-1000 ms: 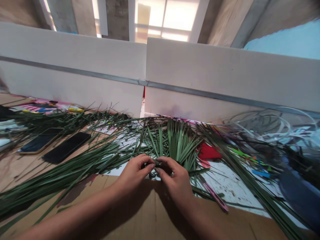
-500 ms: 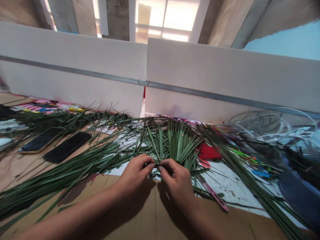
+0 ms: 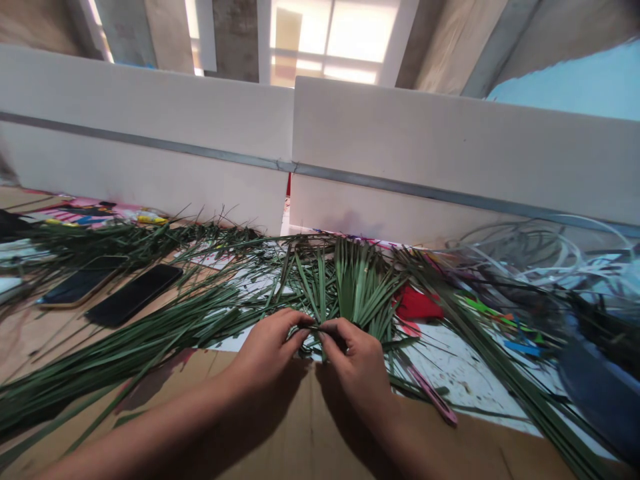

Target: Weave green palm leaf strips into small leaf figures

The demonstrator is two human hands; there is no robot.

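Left hand (image 3: 273, 343), right hand (image 3: 359, 357) pinch thin green leaf strip (image 3: 315, 327) near brown flat cardboard (image 3: 295, 440) far edge; I judge light, pliable: hold ends.

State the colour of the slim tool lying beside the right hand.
Pink: the slim tool shows in the head view, the only one.

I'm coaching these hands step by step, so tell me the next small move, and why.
Perhaps ease the right hand slightly away from the left hand, drawing the thin green piece gently taut: both hands pinch it close together, and little of it shows between them.
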